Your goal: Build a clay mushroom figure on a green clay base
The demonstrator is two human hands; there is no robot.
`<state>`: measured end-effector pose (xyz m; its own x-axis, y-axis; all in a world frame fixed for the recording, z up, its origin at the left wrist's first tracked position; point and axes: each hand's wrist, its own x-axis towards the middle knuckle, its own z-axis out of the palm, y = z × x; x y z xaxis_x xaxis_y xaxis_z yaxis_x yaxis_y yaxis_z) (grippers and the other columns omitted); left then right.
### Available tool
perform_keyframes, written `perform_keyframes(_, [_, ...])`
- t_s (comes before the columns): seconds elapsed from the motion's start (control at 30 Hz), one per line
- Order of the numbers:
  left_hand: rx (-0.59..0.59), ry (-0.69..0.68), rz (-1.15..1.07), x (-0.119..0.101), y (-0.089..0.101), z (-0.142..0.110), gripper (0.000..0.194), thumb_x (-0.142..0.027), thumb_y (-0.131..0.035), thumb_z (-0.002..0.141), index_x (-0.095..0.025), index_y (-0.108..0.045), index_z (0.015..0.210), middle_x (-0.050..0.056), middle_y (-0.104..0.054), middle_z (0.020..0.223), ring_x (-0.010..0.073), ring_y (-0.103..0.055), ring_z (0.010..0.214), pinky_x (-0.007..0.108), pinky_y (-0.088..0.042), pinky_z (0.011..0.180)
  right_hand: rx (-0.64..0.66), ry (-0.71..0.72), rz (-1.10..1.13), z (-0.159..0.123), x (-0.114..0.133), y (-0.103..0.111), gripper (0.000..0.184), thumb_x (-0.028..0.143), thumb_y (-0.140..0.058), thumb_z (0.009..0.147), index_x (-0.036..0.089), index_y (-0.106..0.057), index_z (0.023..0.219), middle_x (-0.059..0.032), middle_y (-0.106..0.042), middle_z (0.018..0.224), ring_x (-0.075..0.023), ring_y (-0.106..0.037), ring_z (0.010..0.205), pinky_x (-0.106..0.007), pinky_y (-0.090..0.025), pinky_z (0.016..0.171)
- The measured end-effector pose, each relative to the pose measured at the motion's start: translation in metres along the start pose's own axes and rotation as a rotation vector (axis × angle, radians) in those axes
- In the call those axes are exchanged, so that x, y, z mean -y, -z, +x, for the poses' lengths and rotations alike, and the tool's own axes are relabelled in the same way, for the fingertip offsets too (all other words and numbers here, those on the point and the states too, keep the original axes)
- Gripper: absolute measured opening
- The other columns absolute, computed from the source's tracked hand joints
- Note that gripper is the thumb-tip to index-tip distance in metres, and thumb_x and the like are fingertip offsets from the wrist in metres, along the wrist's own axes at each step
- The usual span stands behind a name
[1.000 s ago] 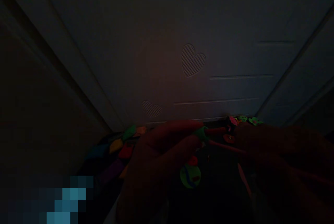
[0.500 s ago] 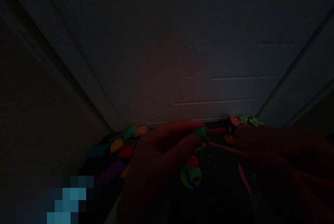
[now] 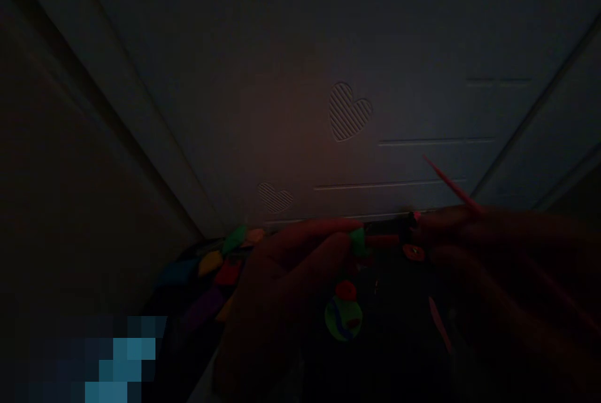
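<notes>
Dim light, two bare hands at work above a dark surface (image 3: 389, 365). The fingers of the left hand (image 3: 282, 284) are pinched on a small green piece (image 3: 359, 242); a reddish rod (image 3: 384, 241) juts from it towards the right hand (image 3: 502, 296), its near end apart from those fingers. From where I stand, I cannot tell whether the green piece wraps the rod or merely meets its end. The right hand's fingers are closed on a pink pointed tool (image 3: 453, 184), its tip raised and clear of the green piece; their exact grip is lost in shadow.

Likely faults: (a) if the green piece is soft, as it looks, too firm a pinch could dent it; (b) the rod, seemingly unsupported at its free end, might sag or twist loose if knocked by the right hand; (c) in this gloom, the tool's point could be misjudged and prick the left fingers. Below, a green disc (image 3: 344, 326) with a red piece (image 3: 346, 291) at its upper edge lies where a dropped part might mark it.
</notes>
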<state>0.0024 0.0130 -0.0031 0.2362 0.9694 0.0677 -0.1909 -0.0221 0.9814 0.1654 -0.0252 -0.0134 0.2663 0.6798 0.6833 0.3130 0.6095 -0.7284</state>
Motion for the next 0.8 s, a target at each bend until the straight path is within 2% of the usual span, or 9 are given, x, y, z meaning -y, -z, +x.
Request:
perform_keyframes(0.1, [0.008,-0.01,-0.012,-0.001,-0.002,-0.001,0.013,-0.031,-0.062,0.072,-0.025,-0.068,0.082,-0.001,-0.069,0.076,0.0112,-0.062,0.07,0.015,-0.049,0.061,0.052,0.113,-0.104,0.001,0.007,-0.008,0.024,0.018,-0.065,0.069,0.028,-0.054,0.088,0.0074,-0.058,0.094,-0.0077,-0.058,0.086,-0.014,-0.047,0.079])
perform_keyframes(0.17, [0.02,-0.007,-0.044,-0.002,-0.003,-0.002,0.012,-0.029,-0.062,0.072,-0.026,-0.068,0.082,-0.001,-0.069,0.075,0.011,-0.062,0.069,0.016,-0.049,0.061,0.09,0.144,-0.097,0.001,0.009,-0.008,0.028,0.014,-0.064,0.07,0.029,-0.052,0.09,0.0084,-0.057,0.096,-0.0071,-0.056,0.089,-0.015,-0.046,0.084])
perform_keyframes(0.37, [0.058,-0.051,-0.131,-0.002,-0.005,-0.003,0.011,-0.023,-0.061,0.074,-0.027,-0.067,0.082,-0.003,-0.07,0.076,0.0087,-0.064,0.068,0.012,-0.05,0.06,0.13,0.146,-0.057,0.003,0.007,-0.007,0.022,0.013,-0.06,0.073,0.026,-0.053,0.089,0.0077,-0.057,0.093,-0.0057,-0.056,0.088,-0.013,-0.046,0.079])
perform_keyframes(0.53, [0.179,-0.16,-0.183,0.005,-0.001,-0.004,0.022,-0.02,-0.063,0.072,-0.032,-0.064,0.091,-0.006,-0.07,0.084,0.0102,-0.065,0.077,0.012,-0.051,0.061,0.092,0.159,0.004,0.004,0.003,-0.01,0.024,0.009,-0.062,0.069,0.024,-0.054,0.086,0.004,-0.057,0.09,-0.0111,-0.057,0.085,-0.02,-0.048,0.075])
perform_keyframes(0.7, [0.147,-0.202,-0.102,0.007,0.0,-0.003,0.02,-0.018,-0.059,0.075,-0.031,-0.063,0.089,-0.007,-0.069,0.084,0.0087,-0.063,0.073,0.011,-0.051,0.059,0.096,0.186,0.036,0.004,0.004,-0.009,0.022,0.008,-0.058,0.071,0.022,-0.054,0.087,0.0033,-0.057,0.09,-0.0096,-0.057,0.084,-0.018,-0.047,0.075])
perform_keyframes(0.8, [0.172,-0.234,-0.103,0.004,-0.001,-0.001,0.02,-0.02,-0.061,0.074,-0.032,-0.064,0.089,-0.007,-0.066,0.075,0.0065,-0.061,0.065,0.013,-0.051,0.062,0.092,0.2,0.046,0.004,0.005,-0.01,0.025,0.004,-0.058,0.069,0.021,-0.054,0.086,0.0037,-0.057,0.089,-0.0091,-0.056,0.085,-0.017,-0.048,0.076])
